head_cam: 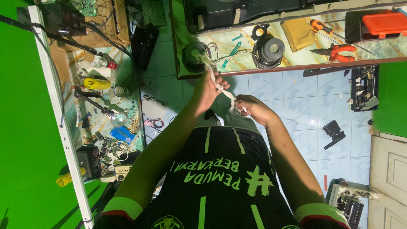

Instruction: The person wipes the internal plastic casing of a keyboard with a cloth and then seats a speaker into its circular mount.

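Note:
My left hand [207, 87] is raised at the front edge of the marble-patterned bench [296, 63] and is closed on a white strip [228, 94]. The strip runs up from that hand to a black round speaker [194, 56] on the bench edge. My right hand [254, 108] is lower and to the right, pinching the strip's other end. The strip hangs slack between the two hands. Whether it is cloth, tape or wire I cannot tell.
A second black speaker [269, 51], red-handled pliers [339, 51], an orange-handled screwdriver [320, 26], a yellow pad [298, 34] and an orange case [383, 23] lie on the bench. A cluttered side bench [106, 110] stands at left. Black parts [335, 133] lie on the blue tiled floor.

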